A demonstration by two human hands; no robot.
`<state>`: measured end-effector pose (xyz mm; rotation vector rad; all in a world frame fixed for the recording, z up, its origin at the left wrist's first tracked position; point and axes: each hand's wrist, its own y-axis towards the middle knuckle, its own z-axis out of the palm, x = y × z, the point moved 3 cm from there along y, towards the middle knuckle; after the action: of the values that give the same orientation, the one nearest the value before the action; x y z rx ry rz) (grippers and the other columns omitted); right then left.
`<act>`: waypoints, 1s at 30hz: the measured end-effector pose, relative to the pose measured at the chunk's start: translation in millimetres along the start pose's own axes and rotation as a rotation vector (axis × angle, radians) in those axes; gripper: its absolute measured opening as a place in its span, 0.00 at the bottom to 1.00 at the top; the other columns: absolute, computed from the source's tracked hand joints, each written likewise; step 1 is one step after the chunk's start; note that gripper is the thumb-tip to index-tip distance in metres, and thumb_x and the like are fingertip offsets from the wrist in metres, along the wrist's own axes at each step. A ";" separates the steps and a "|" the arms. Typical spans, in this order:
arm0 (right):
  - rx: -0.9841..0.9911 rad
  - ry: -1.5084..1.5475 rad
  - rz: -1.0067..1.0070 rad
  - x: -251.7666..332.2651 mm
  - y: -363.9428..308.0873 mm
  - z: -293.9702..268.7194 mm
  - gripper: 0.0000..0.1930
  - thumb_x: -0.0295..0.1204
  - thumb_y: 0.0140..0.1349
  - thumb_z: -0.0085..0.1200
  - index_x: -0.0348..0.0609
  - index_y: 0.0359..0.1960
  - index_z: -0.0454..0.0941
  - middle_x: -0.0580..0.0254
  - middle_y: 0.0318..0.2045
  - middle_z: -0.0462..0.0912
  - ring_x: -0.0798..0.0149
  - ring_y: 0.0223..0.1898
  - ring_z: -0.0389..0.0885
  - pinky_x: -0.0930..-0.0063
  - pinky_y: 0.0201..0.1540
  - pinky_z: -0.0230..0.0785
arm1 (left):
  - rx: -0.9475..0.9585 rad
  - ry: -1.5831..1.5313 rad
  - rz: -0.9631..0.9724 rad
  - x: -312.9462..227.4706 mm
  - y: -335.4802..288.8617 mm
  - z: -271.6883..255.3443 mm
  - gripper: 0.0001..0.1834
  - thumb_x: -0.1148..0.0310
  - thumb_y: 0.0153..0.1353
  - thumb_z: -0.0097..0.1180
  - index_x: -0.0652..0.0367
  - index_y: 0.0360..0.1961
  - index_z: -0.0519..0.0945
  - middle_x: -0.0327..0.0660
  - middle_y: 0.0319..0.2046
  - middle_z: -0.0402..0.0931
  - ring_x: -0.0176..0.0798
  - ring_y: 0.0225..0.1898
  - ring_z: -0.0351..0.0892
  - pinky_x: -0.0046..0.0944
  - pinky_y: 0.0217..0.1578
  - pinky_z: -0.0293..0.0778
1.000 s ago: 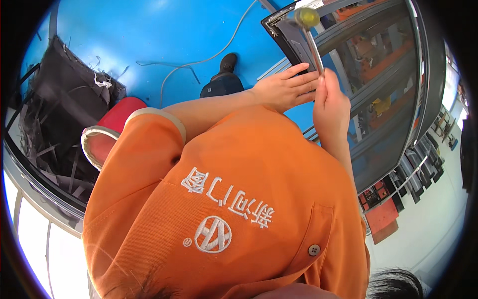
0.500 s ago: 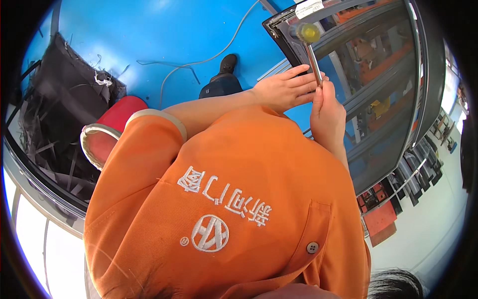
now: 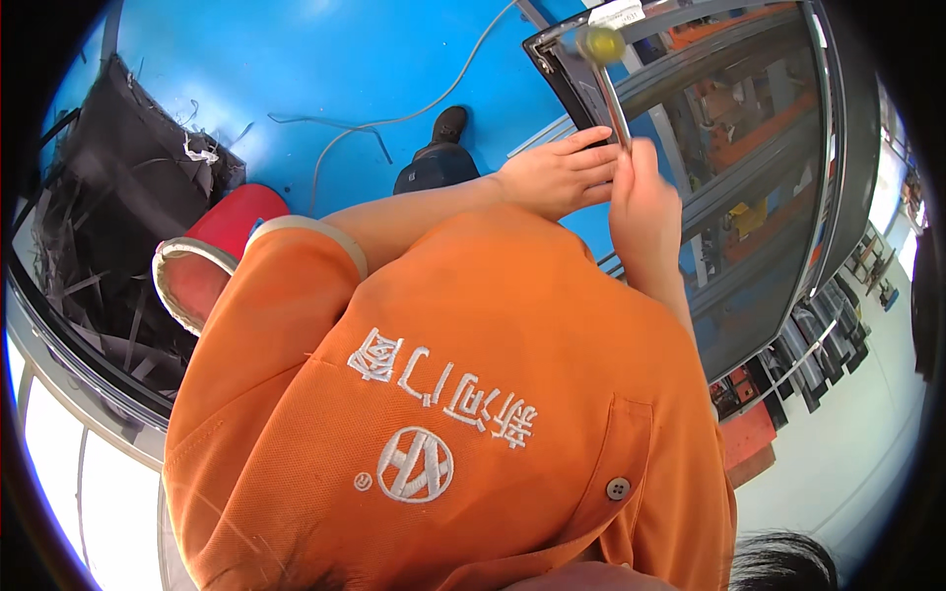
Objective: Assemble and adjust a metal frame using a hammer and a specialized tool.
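Observation:
My right hand [image 3: 645, 207] grips the metal shaft of a small mallet [image 3: 611, 98], whose yellow-green head [image 3: 601, 44] hovers over the top corner of a black-framed glass panel [image 3: 552, 74]. My left hand [image 3: 557, 177] lies flat with its fingers stretched out, touching the lower edge of that frame right beside the shaft. Both forearms reach out from my orange polo shirt [image 3: 443, 394], which fills the lower half of the view.
A red round stool [image 3: 212, 256] stands at my left on the blue floor [image 3: 296, 59]. Beside it is a black bin of dark scrap strips [image 3: 99, 217]. A grey cable [image 3: 394, 123] runs past my dark shoe [image 3: 448, 123]. Metal racking with orange parts [image 3: 749, 197] shows behind the glass.
The mallet head dipped toward the panel corner and has risen again, with my right hand following. My left hand has stayed on the frame edge.

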<state>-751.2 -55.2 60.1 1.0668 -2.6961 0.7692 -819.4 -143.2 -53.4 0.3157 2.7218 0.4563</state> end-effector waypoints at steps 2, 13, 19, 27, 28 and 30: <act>0.004 0.004 0.024 -13.5 -17.0 6.4 0.05 0.31 0.75 0.45 0.44 0.45 0.68 0.48 0.26 0.85 0.36 0.25 0.82 0.46 0.28 0.69 | -0.066 -0.063 -0.011 -0.2 1.8 -1.4 0.30 0.62 0.58 0.65 0.46 0.63 0.74 0.37 0.70 0.67 0.44 0.78 0.52 0.56 0.80 0.34; -0.010 -0.014 0.013 -26.9 -22.1 10.2 0.06 0.33 0.76 0.44 0.44 0.45 0.68 0.47 0.27 0.85 0.36 0.25 0.81 0.46 0.28 0.69 | -0.064 -0.153 -0.028 1.6 2.2 -2.1 0.30 0.61 0.61 0.60 0.48 0.66 0.71 0.39 0.73 0.63 0.43 0.80 0.46 0.56 0.80 0.31; 0.018 -0.012 -0.011 6.9 11.4 -5.2 0.06 0.33 0.76 0.45 0.45 0.46 0.69 0.47 0.28 0.85 0.37 0.26 0.83 0.47 0.28 0.70 | 0.112 -0.164 -0.016 2.5 1.1 -1.4 0.29 0.64 0.62 0.59 0.47 0.65 0.71 0.38 0.74 0.61 0.43 0.80 0.46 0.54 0.81 0.32; -0.008 -0.021 -0.012 1.9 9.1 -2.2 0.05 0.32 0.75 0.44 0.45 0.45 0.69 0.47 0.27 0.85 0.37 0.26 0.83 0.47 0.28 0.70 | 0.020 -0.107 -0.026 0.9 2.4 -6.0 0.28 0.59 0.59 0.65 0.45 0.62 0.74 0.38 0.73 0.64 0.43 0.79 0.51 0.55 0.80 0.35; 0.005 -0.029 -0.019 5.1 13.3 -3.0 0.06 0.32 0.75 0.45 0.45 0.46 0.69 0.47 0.27 0.85 0.37 0.26 0.83 0.48 0.28 0.70 | 0.072 -0.107 -0.030 1.0 2.0 -4.8 0.29 0.59 0.59 0.65 0.45 0.62 0.74 0.38 0.74 0.62 0.43 0.79 0.50 0.55 0.80 0.36; 0.000 -0.013 -0.021 -5.2 3.3 2.2 0.06 0.32 0.75 0.44 0.45 0.45 0.69 0.47 0.26 0.85 0.37 0.26 0.83 0.47 0.28 0.70 | 0.033 -0.106 -0.035 4.2 1.9 -6.6 0.28 0.59 0.60 0.65 0.46 0.61 0.74 0.38 0.73 0.64 0.43 0.78 0.51 0.55 0.80 0.36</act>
<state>-749.5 -51.1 55.2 1.1020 -2.6917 0.7616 -825.5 -142.1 -48.3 0.2924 2.6291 0.3747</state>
